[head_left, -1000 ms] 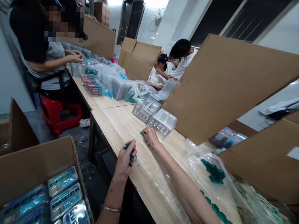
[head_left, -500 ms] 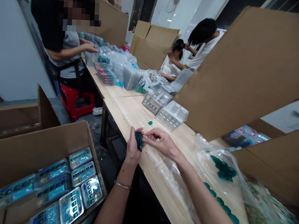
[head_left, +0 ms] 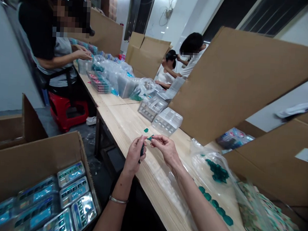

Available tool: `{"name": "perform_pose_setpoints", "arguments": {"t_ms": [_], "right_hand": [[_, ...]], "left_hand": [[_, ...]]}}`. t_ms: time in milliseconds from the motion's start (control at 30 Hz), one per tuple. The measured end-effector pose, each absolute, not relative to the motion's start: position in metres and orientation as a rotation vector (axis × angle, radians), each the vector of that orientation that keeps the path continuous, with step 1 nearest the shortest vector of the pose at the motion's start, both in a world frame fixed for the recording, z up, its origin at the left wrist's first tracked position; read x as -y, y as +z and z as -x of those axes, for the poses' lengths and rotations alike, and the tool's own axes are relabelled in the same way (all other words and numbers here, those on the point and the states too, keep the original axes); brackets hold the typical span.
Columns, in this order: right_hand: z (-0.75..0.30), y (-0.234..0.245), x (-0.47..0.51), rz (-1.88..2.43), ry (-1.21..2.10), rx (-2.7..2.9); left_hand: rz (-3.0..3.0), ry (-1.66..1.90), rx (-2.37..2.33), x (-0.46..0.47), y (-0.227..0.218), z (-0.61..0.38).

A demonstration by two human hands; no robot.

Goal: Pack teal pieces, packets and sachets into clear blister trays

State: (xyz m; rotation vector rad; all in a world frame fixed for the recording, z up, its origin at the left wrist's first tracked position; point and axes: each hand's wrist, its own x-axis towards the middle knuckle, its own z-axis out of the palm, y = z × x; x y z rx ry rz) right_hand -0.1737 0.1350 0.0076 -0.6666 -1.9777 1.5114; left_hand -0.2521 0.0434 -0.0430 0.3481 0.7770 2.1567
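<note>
My left hand (head_left: 134, 155) grips a bunch of teal plastic pieces (head_left: 141, 150), mostly hidden by its fingers. My right hand (head_left: 166, 148) reaches across and pinches a small teal piece (head_left: 150, 137) between its fingertips, close to my left hand. Another small teal piece (head_left: 146, 130) lies loose on the pale wooden table (head_left: 120, 131) just beyond my hands. To the right, a clear plastic bag (head_left: 214, 169) holds more teal pieces, and a row of teal pieces (head_left: 211, 199) lies beside it under my right forearm.
Clear plastic trays (head_left: 167, 121) stand beyond my hands. Lower left, an open cardboard box (head_left: 32, 161) holds blister packs. A cardboard divider (head_left: 229, 84) rises at right. Further along the table, bags and packs lie near several seated people.
The teal bunch stays in my left hand, now more hidden. My right fingers have moved from beside it onto a small teal piece. The view has shifted slightly.
</note>
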Motion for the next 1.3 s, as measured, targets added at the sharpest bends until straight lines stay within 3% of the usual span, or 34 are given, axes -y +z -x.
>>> {"name": "perform_pose_setpoints", "arguments": {"t_ms": [300, 533, 633, 733, 933, 1200, 1300], "right_hand": [[0.167, 0.004, -0.134, 0.705, 1.416, 2.008], [0.160, 0.000, -0.128, 0.410, 0.666, 2.346], [0.159, -0.003, -0.124, 0.299, 0.557, 2.377], [0.159, -0.005, -0.125, 0.341, 0.708, 2.313], [0.163, 0.000, -0.135, 0.539, 1.372, 2.127], [0.170, 0.002, -0.135, 0.653, 1.496, 1.988], [0.171, 0.000, -0.135, 0.621, 1.397, 2.016]], "left_hand": [[-0.507, 2.076, -1.225, -0.048, -0.042, 0.246], [-0.540, 2.094, -1.294, -0.051, -0.047, 0.244], [-0.579, 2.125, -1.378, -0.052, -0.048, 0.245], [-0.678, 2.173, -1.477, -0.052, -0.049, 0.247], [-0.830, 2.194, -1.555, -0.051, -0.051, 0.251], [-0.767, 2.235, -1.709, -0.052, -0.056, 0.257], [-0.744, 2.232, -1.734, -0.052, -0.055, 0.257]]}}
